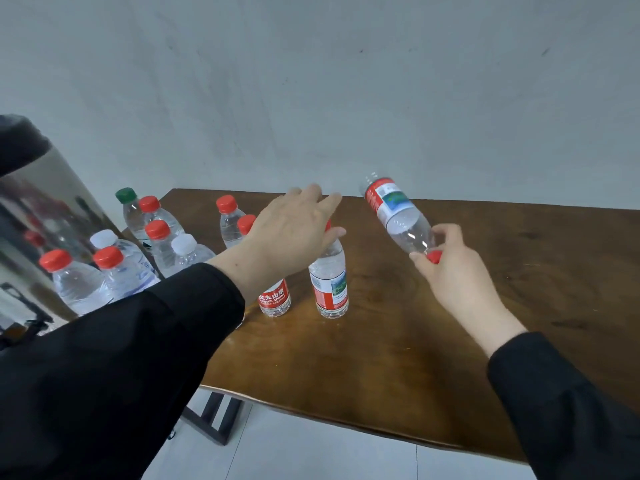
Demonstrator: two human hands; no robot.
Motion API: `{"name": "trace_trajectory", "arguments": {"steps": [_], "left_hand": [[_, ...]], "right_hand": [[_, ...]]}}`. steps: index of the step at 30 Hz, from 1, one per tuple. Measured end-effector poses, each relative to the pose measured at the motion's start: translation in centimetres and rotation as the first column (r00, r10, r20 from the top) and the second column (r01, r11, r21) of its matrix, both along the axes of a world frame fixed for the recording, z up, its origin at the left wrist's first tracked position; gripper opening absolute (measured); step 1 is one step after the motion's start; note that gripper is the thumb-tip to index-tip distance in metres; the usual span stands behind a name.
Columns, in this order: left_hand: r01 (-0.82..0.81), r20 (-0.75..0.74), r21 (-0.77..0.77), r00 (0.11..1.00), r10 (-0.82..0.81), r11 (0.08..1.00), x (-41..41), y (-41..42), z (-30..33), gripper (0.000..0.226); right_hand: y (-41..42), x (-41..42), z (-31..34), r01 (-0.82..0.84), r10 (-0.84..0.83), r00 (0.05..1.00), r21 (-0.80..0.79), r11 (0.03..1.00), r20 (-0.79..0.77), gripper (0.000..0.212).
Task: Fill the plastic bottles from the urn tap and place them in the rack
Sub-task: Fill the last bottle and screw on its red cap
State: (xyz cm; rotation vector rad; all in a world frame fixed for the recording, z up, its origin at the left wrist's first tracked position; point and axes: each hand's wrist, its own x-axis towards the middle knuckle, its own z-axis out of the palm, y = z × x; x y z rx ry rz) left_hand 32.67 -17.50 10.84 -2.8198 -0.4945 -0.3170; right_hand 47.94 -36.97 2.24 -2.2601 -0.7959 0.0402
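Pinching the red cap [434, 257] of a tilted bottle [398, 216], the right hand's [453, 271] fingers [446, 233] hold it above the bench [450, 323], base pointing far and up, cap near. The left hand [294, 233] reaches over two upright bottles, fingers [329, 202] straight and spread, holding nothing; its thumb touches the cap of the right one [329, 289], the other [275, 301] standing just left. More capped bottles [156, 244] cluster at far left beside the steel urn [52, 209].
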Motion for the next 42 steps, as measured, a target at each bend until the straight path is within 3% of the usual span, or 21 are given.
{"name": "trace_trajectory", "arguments": {"steps": [5, 8, 11, 14, 17, 19, 23, 28, 31, 33, 35, 39, 42], "left_hand": [[0.209, 0.278, 0.110, 0.932, -0.232, 0.972, -1.2, -0.6, 4.2, 0.090], [0.235, 0.379, 0.088, 0.891, -0.251, 0.968, -2.5, -1.4, 7.9, 0.102], [0.154, 0.517, -0.015, 0.847, -0.124, 0.988, -6.0, -2.3, 10.5, 0.095], [0.036, 0.573, -0.119, 0.819, 0.039, 0.992, -11.2, -3.2, 10.1, 0.082], [-0.046, 0.565, -0.272, 0.801, 0.198, 0.961, -17.0, -3.4, 7.6, 0.081], [-0.088, 0.516, -0.465, 0.781, 0.351, 0.881, -20.6, -3.6, 5.6, 0.084], [-0.036, 0.389, -0.809, 0.715, 0.581, 0.586, -28.2, -3.4, 1.2, 0.070], [0.033, 0.304, -0.933, 0.602, 0.738, 0.358, -35.9, -3.2, -3.5, 0.069], [0.084, 0.278, -0.956, 0.551, 0.787, 0.279, -39.0, -2.5, -5.5, 0.064], [0.100, 0.255, -0.966, 0.531, 0.808, 0.239, -40.8, -1.7, -7.0, 0.062], [0.071, 0.218, -0.975, 0.523, 0.824, 0.212, -42.4, -0.3, -9.0, 0.065], [-0.086, 0.114, -0.983, 0.418, 0.901, 0.165, -45.2, 3.9, -13.6, 0.068], [-0.160, 0.026, -0.982, 0.430, 0.902, 0.104, -46.5, 7.4, -16.9, 0.076]], "right_hand": [[0.5, -1.5, 10.5, -0.102, 0.059, 0.986, 0.285, 0.953, 0.155, 0.039], [1.5, -4.5, 16.4, -0.267, 0.210, 0.962, 0.427, 0.864, 0.178, 0.032], [3.1, -7.7, 20.1, -0.412, 0.352, 0.911, 0.514, 0.752, 0.215, 0.049], [5.4, -10.8, 21.7, -0.519, 0.382, 0.848, 0.433, 0.737, 0.367, 0.071], [8.3, -14.8, 21.2, -0.692, 0.584, 0.722, 0.346, 0.634, 0.372, 0.070], [10.5, -17.7, 19.5, -0.789, 0.713, 0.614, 0.281, 0.546, 0.339, 0.064], [14.4, -23.5, 16.0, -0.957, 0.933, 0.291, 0.087, 0.278, 0.213, 0.039], [18.7, -29.3, 12.5, -0.999, 0.992, -0.047, -0.032, -0.044, 0.117, 0.020], [20.6, -32.3, 11.1, -0.990, 0.985, -0.133, 0.028, -0.137, 0.109, 0.025], [21.9, -34.1, 10.2, -0.988, 0.984, -0.092, 0.110, -0.109, 0.155, 0.029], [23.1, -35.8, 8.9, -0.971, 0.995, 0.016, 0.238, -0.008, 0.098, 0.028], [25.6, -38.6, 5.2, -0.786, 0.892, 0.255, 0.458, 0.415, -0.372, 0.030], [27.6, -40.5, 2.7, -0.658, 0.686, 0.280, 0.386, 0.647, -0.672, 0.044]]}}
